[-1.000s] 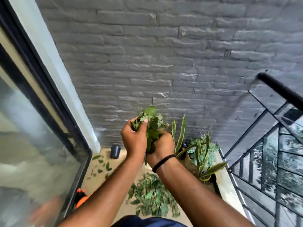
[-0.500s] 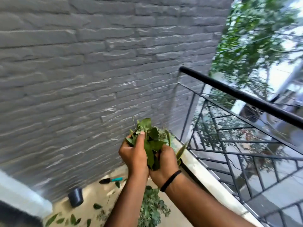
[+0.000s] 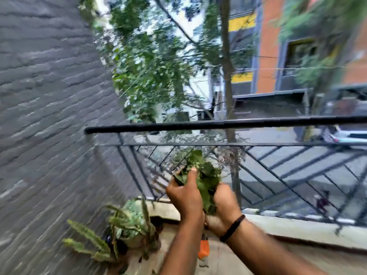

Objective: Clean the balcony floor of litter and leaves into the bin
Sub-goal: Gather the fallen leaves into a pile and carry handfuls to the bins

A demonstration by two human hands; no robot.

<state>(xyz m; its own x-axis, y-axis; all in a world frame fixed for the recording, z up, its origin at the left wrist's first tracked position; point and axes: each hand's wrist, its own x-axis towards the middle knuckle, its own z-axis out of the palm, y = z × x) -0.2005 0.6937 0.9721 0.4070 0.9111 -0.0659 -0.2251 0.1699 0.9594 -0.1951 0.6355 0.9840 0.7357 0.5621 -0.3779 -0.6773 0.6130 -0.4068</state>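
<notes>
Both hands cupped tight round a bundle of leaves, left hand and right hand pressed together, raised in front of the railing above the balcony floor. No bin in sight. Likely to shed loose leaves from the top of the bundle, back onto the floor or through the railing bars, if carried with any slackening of grip.

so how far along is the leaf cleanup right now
Done: a bunch of leaves is gathered up off the floor. In hand: left hand and right hand clasp it together near the railing. Left: no bin is in view, so binning remains.
</notes>
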